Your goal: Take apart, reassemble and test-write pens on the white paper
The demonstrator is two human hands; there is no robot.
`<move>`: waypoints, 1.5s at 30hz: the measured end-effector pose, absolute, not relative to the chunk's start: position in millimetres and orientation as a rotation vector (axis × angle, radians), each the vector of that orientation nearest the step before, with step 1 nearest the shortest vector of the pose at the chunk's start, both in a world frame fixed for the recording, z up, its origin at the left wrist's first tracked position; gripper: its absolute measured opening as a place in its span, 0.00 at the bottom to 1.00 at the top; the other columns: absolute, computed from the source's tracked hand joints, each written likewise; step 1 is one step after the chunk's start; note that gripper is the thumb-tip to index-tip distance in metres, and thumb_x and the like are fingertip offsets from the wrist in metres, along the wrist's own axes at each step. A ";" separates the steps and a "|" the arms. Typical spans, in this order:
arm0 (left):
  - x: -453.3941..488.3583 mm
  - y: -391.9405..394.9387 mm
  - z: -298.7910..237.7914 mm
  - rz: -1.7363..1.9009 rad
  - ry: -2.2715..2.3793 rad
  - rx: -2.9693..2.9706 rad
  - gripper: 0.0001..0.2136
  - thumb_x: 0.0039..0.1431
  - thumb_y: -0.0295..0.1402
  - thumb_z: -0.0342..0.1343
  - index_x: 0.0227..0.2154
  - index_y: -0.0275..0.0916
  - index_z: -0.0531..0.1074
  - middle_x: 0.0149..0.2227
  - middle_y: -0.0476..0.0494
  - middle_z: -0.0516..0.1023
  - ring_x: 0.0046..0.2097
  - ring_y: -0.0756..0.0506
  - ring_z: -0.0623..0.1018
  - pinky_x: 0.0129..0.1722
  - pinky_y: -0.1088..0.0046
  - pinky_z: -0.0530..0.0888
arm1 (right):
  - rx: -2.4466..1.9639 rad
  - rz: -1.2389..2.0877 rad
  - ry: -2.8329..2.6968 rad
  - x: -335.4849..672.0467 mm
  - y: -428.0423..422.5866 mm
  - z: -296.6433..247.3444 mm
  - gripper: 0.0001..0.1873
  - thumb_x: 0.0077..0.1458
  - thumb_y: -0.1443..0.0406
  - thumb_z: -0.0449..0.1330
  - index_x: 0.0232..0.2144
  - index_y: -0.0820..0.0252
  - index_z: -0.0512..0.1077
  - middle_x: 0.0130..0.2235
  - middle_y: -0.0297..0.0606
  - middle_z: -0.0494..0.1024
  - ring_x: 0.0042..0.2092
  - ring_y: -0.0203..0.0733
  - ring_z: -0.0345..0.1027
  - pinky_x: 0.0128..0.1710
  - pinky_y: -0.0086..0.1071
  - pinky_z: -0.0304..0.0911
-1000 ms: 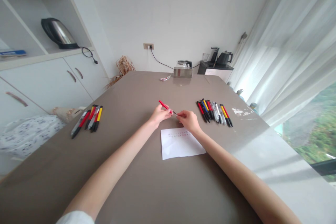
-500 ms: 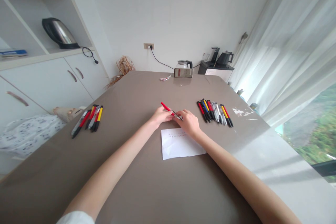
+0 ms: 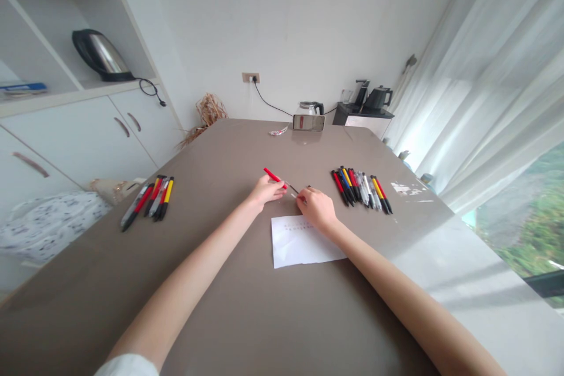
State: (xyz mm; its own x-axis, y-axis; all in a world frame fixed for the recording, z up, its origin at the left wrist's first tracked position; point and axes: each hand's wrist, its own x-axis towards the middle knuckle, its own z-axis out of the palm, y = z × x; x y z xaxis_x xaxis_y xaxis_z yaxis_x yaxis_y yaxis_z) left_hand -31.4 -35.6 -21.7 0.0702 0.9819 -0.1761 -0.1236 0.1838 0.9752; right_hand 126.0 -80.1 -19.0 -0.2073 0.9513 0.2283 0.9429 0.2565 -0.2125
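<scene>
My left hand (image 3: 264, 190) is closed on a red pen barrel (image 3: 274, 176), whose far end points up and to the left. From the barrel's near end a thin dark pen refill (image 3: 292, 188) runs toward my right hand (image 3: 318, 207), which is closed on the refill's other end; the fingertips hide that part. A small pale piece shows by the right fingers, too small to name. Under the right wrist lies a white sheet of paper (image 3: 297, 247) with faint handwriting along its top.
Several pens (image 3: 147, 202) lie side by side on the left of the brown table (image 3: 211, 317). A longer row of pens (image 3: 361, 189) is on the right. At the back stand a phone-like object (image 3: 308, 123) and a glass pot (image 3: 304, 108), with a crumpled wrapper (image 3: 278, 131) beside them.
My left hand has moved slightly left with the red barrel, widening the gap between the hands. More of the thin refill now shows between them. My right hand stays almost in place.
</scene>
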 end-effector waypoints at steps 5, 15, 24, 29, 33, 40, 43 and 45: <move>-42.4 -27.3 -21.8 1.072 1.257 1.051 0.08 0.45 0.33 0.57 0.28 0.36 0.65 0.31 0.40 0.74 0.28 0.49 0.74 0.33 0.67 0.72 | -1.767 -0.022 -2.305 123.0 -80.7 -22.8 0.13 0.55 0.63 0.46 0.31 0.59 0.70 0.36 0.41 0.71 0.40 0.39 0.63 0.30 0.27 0.54; -52.7 -25.1 -37.4 1.055 1.360 1.281 0.23 0.35 0.21 0.61 0.39 0.39 0.63 0.15 0.57 0.67 0.13 0.53 0.66 0.25 0.77 0.67 | -1.833 -0.062 -2.035 148.4 -66.1 -8.7 0.17 0.56 0.60 0.42 0.33 0.56 0.70 0.35 0.38 0.72 0.35 0.37 0.64 0.28 0.27 0.52; -43.7 -37.5 -22.2 0.394 1.644 2.080 0.20 0.47 0.42 0.52 0.43 0.41 0.64 0.34 0.45 0.74 0.34 0.47 0.73 0.32 0.76 0.66 | -1.993 0.040 -1.928 174.2 -49.6 -13.5 0.15 0.52 0.61 0.45 0.30 0.56 0.71 0.34 0.38 0.73 0.35 0.40 0.65 0.28 0.27 0.52; -47.6 -35.0 -14.8 0.493 1.651 2.167 0.20 0.48 0.46 0.48 0.43 0.42 0.64 0.34 0.45 0.74 0.34 0.47 0.73 0.32 0.74 0.66 | -1.983 0.052 -1.915 176.6 -49.9 -9.5 0.15 0.52 0.60 0.45 0.31 0.56 0.71 0.35 0.39 0.74 0.35 0.40 0.65 0.28 0.27 0.53; -45.1 -40.0 2.5 0.823 1.687 2.257 0.15 0.54 0.42 0.43 0.38 0.41 0.66 0.29 0.47 0.73 0.31 0.49 0.71 0.31 0.74 0.65 | -1.957 0.071 -1.880 183.4 -48.3 -2.2 0.15 0.52 0.60 0.46 0.32 0.56 0.71 0.35 0.38 0.74 0.36 0.39 0.66 0.30 0.27 0.54; -27.2 -67.5 25.5 0.842 1.549 2.726 0.12 0.58 0.36 0.38 0.34 0.40 0.66 0.32 0.47 0.72 0.32 0.50 0.70 0.28 0.75 0.62 | -1.955 0.169 -1.921 192.5 -43.7 -2.0 0.12 0.47 0.58 0.51 0.30 0.54 0.72 0.31 0.35 0.75 0.35 0.39 0.66 0.30 0.28 0.55; -33.5 -67.8 31.9 0.655 1.466 2.964 0.12 0.58 0.33 0.38 0.34 0.40 0.67 0.34 0.46 0.71 0.35 0.49 0.69 0.30 0.74 0.61 | -1.962 0.148 -1.916 191.0 -44.5 -1.9 0.14 0.48 0.57 0.50 0.31 0.55 0.72 0.31 0.36 0.75 0.35 0.40 0.66 0.30 0.28 0.56; -45.1 -62.3 34.7 0.542 1.389 3.076 0.11 0.57 0.29 0.40 0.34 0.41 0.68 0.35 0.46 0.71 0.39 0.47 0.68 0.34 0.72 0.61 | -1.964 0.155 -1.922 189.1 -45.8 -0.5 0.14 0.48 0.57 0.50 0.31 0.55 0.72 0.31 0.37 0.75 0.35 0.40 0.67 0.30 0.28 0.56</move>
